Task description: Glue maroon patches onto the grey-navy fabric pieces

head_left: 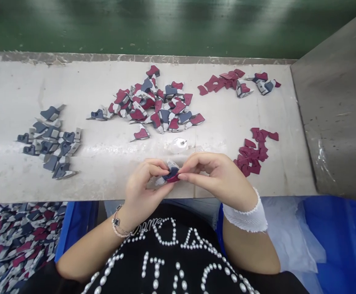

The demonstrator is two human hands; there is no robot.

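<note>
Near the table's front edge, my left hand (142, 190) pinches a small grey and dark blue part (172, 168) from the left. My right hand (211, 171) grips a maroon piece (173, 178) at the same part's lower right side. The maroon piece lies against the blue face, and my fingertips cover some of both. Just beyond my hands sits a round white object (178, 145) with a small metal tip. A pile of maroon pieces (251, 153) lies to the right of my right hand.
A heap of grey parts with maroon and blue faces (159, 104) lies mid-table, with blue-faced parts (51, 143) at left. More maroon pieces (223, 81) are at back right. A metal panel (337, 102) bounds the right side. A blue bin (74, 224) of parts stands lower left.
</note>
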